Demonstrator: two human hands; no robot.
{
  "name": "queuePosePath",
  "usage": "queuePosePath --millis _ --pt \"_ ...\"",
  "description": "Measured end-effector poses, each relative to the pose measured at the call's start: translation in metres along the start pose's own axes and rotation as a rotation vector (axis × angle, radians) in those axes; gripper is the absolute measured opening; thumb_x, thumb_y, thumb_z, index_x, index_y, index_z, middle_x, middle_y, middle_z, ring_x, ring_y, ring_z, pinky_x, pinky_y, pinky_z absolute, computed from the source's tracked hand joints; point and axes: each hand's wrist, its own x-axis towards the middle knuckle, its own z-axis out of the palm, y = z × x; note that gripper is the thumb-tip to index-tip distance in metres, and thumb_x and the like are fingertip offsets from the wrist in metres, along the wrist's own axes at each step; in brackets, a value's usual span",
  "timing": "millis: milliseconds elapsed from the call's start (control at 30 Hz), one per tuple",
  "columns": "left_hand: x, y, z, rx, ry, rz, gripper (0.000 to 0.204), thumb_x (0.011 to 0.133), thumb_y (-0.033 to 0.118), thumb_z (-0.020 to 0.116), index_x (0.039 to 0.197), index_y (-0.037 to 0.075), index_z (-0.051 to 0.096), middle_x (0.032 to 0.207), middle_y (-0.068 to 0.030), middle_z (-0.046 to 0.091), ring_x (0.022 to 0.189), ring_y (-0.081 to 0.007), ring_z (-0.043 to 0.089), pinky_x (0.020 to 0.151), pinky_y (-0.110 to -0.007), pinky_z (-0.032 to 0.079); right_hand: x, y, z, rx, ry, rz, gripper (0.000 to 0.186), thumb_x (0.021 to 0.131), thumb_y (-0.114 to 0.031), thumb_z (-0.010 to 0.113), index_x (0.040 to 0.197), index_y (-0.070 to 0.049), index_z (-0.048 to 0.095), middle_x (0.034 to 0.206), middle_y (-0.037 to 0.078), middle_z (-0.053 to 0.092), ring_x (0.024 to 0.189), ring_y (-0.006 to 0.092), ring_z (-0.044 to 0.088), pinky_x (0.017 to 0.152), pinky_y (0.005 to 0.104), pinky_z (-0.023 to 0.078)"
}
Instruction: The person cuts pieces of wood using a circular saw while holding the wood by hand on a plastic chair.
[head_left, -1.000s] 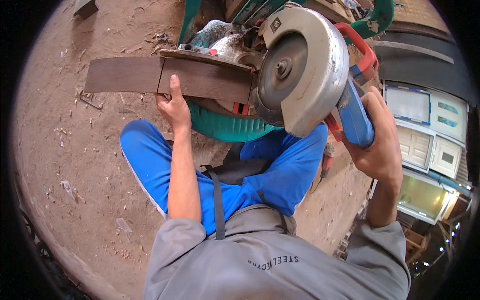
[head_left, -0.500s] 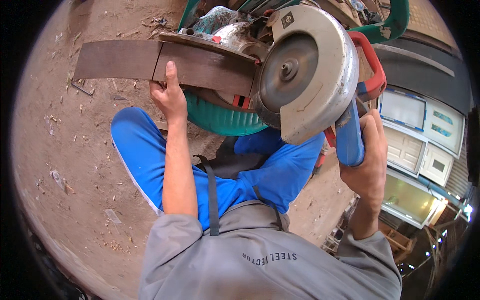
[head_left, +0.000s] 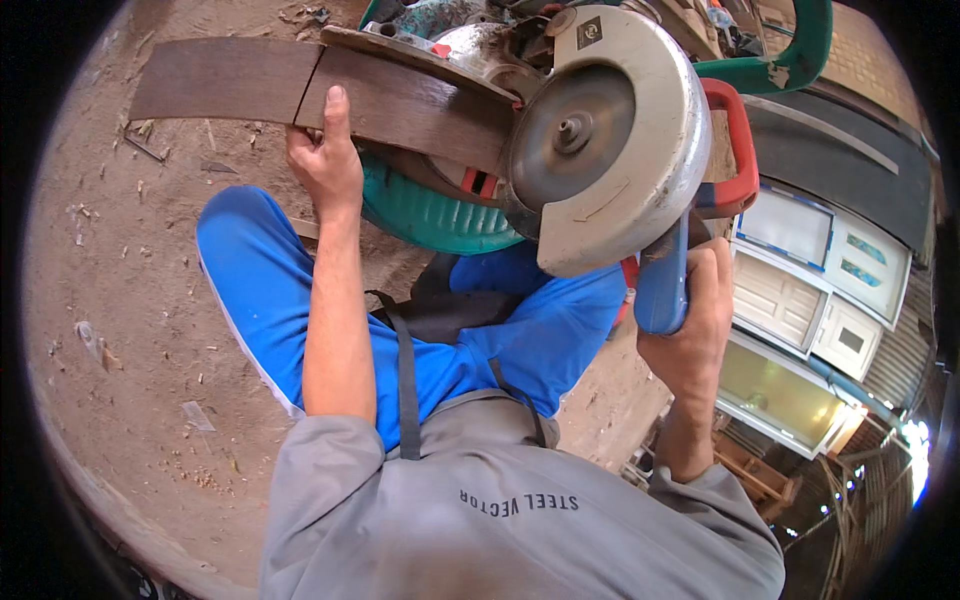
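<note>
My left hand [head_left: 325,165] grips a dark brown wooden board [head_left: 420,112], thumb laid on its upper face and the other fingers folded underneath. A dark line crosses the board beside the thumb; whether it is a joint between two pieces I cannot tell. The board's right end meets the blade area of a miter saw [head_left: 640,150] with a pale, scuffed blade guard. Part of the round blade [head_left: 572,135] shows within that guard. My right hand [head_left: 690,320] is wrapped around the saw's blue handle [head_left: 663,290], right of the guard; its fingertips are partly hidden.
A red carrying handle [head_left: 738,145] is on the saw's right, near a green curved bar [head_left: 800,55]. The green saw base [head_left: 430,210] stands just beyond my blue-trousered legs [head_left: 265,270]. Wood scraps litter the dirt floor [head_left: 130,330]. Framed panels [head_left: 780,290] stand at right.
The whole view has shifted slightly. My right hand has drawn the saw's blue handle down a little, tipping the saw head toward the board. My left hand keeps its hold on the board.
</note>
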Motion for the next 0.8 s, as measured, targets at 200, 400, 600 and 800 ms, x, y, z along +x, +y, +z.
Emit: queuePosePath --millis 200,400,600,800 --pt "0.001 -0.004 -0.001 0.022 -0.017 0.012 0.042 0.097 0.035 0.076 0.116 -0.002 0.070 0.105 -0.0069 0.074 0.089 -0.0125 0.064 0.078 -0.032 0.051 -0.008 0.001 0.011 -0.018 0.006 0.038 0.048 0.057 0.005 0.077 0.098 -0.002 0.055 0.094 0.016 0.048 0.091 0.0399 0.052 0.080 0.0482 0.044" --pt "0.002 -0.002 -0.004 -0.015 0.004 -0.017 0.041 0.098 0.035 0.076 0.115 -0.002 0.071 0.101 -0.0042 0.073 0.083 -0.0098 0.062 0.073 -0.029 0.050 -0.010 -0.002 0.014 -0.026 -0.011 0.057 0.049 0.054 0.005 0.077 0.098 -0.002 0.054 0.096 0.016 0.048 0.093 0.0400 0.051 0.081 0.0484 0.044" --pt "0.001 -0.002 -0.002 0.005 0.008 0.012 0.041 0.098 0.037 0.075 0.115 -0.001 0.070 0.100 -0.0031 0.073 0.080 -0.0087 0.061 0.070 -0.028 0.049 -0.012 -0.002 0.018 -0.044 -0.003 0.042 0.048 0.056 0.004 0.077 0.098 -0.002 0.055 0.095 0.016 0.048 0.092 0.0396 0.051 0.081 0.0477 0.044" --pt "0.000 0.000 -0.003 0.034 -0.020 -0.009 0.044 0.098 0.040 0.074 0.117 0.000 0.069 0.102 -0.0039 0.073 0.083 -0.0105 0.062 0.073 -0.029 0.049 -0.012 -0.005 0.023 -0.053 0.036 0.032 0.041 0.061 0.003 0.076 0.097 -0.002 0.055 0.094 0.016 0.048 0.091 0.0391 0.052 0.081 0.0477 0.044"
